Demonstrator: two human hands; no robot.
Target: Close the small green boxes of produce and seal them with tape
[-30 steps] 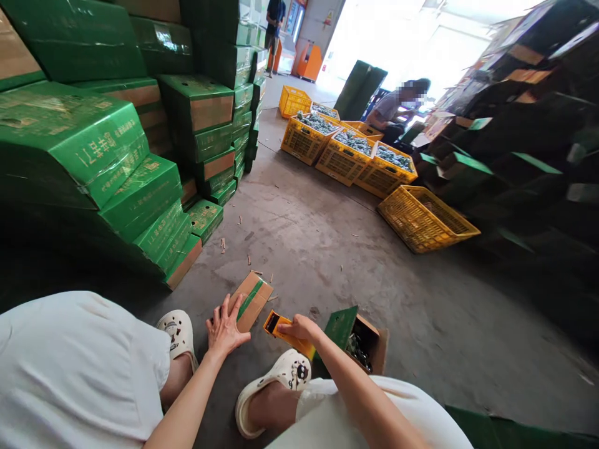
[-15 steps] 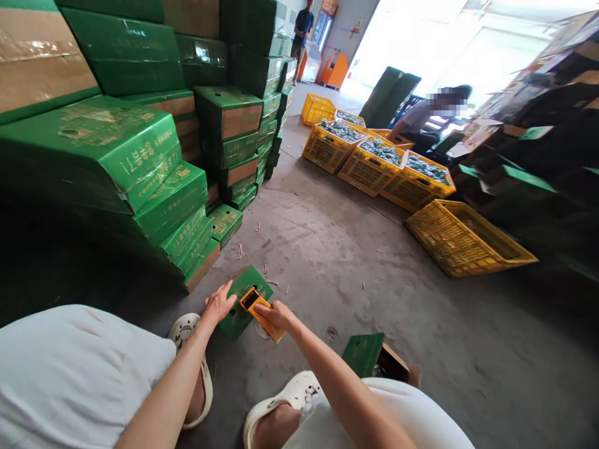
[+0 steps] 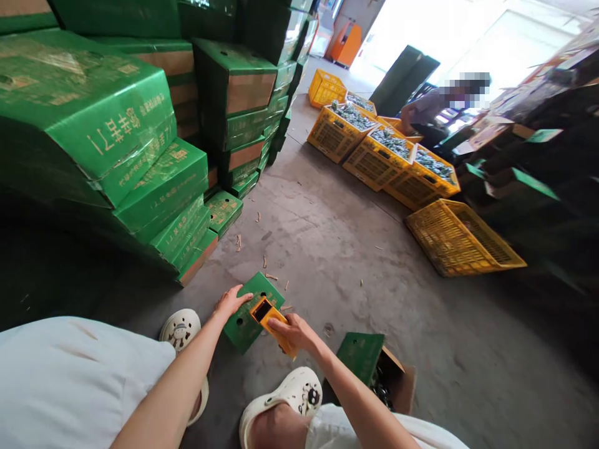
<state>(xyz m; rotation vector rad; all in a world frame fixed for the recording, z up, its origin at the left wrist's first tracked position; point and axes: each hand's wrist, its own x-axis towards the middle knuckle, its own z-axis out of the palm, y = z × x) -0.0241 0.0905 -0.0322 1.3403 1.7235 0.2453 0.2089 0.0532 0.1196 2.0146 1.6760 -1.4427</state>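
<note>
On the floor between my feet lies a small green carton (image 3: 248, 324) with dark round holes in its top. My left hand (image 3: 233, 301) reaches to its left side, fingers stretched out and touching its upper face; it holds nothing. Gripped in my right hand (image 3: 294, 330) is a yellow, box-shaped handheld tool (image 3: 274, 324) with a dark recess at its far end. That end hangs over or against the carton's right side; contact cannot be made out. Nearby, partly behind my right forearm, stands an open green carton (image 3: 362, 354) with dark, shiny things inside.
Stacked green cartons (image 3: 131, 125) rise on the left. Yellow crates (image 3: 374, 162) full of grey-green items stand ahead, where a person (image 3: 423, 115) sits or crouches. A tilted yellow crate (image 3: 449, 249) is nearer on the right. Brown scraps (image 3: 271, 277) litter the floor.
The view has shifted slightly, so the carton and both hands appear a little further right and lower. My right hand keeps the yellow tool; the left stays on the carton.
</note>
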